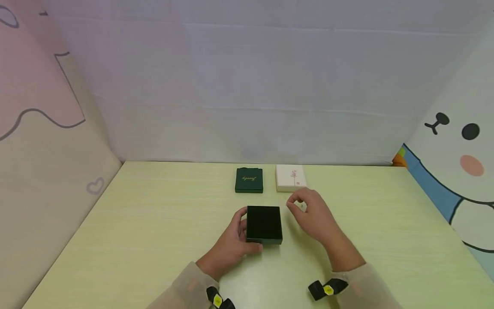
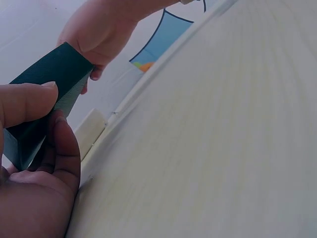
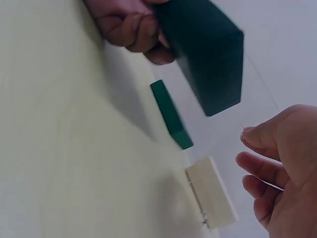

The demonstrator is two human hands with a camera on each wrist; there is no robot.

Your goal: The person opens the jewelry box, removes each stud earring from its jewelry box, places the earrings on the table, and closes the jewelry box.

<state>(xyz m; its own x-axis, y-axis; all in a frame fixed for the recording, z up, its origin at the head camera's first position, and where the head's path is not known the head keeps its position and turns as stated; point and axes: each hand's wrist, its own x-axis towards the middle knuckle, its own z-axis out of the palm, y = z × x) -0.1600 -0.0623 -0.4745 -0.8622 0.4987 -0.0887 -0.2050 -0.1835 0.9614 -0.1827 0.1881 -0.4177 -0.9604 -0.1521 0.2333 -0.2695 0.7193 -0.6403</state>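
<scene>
My left hand (image 1: 230,248) grips a dark green box (image 1: 264,241) by its left side, thumb at the front. The box's black inside faces up in the head view, and it is held above the table. To its right, my right hand (image 1: 313,213) is raised, apart from the box. Its thumb and index finger pinch a tiny silvery piece of jewelry (image 3: 243,131), too small to tell its exact kind. A second small, sparkling silvery piece (image 3: 204,219) lies on the table by the white box (image 1: 290,178).
Behind the hands, a dark green lid (image 1: 248,180) with gold lettering lies left of the white box, which bears a pink flower print. The pale wooden table (image 1: 127,231) ends at a white cloth backdrop (image 1: 247,86). Printed cloths hang at both sides.
</scene>
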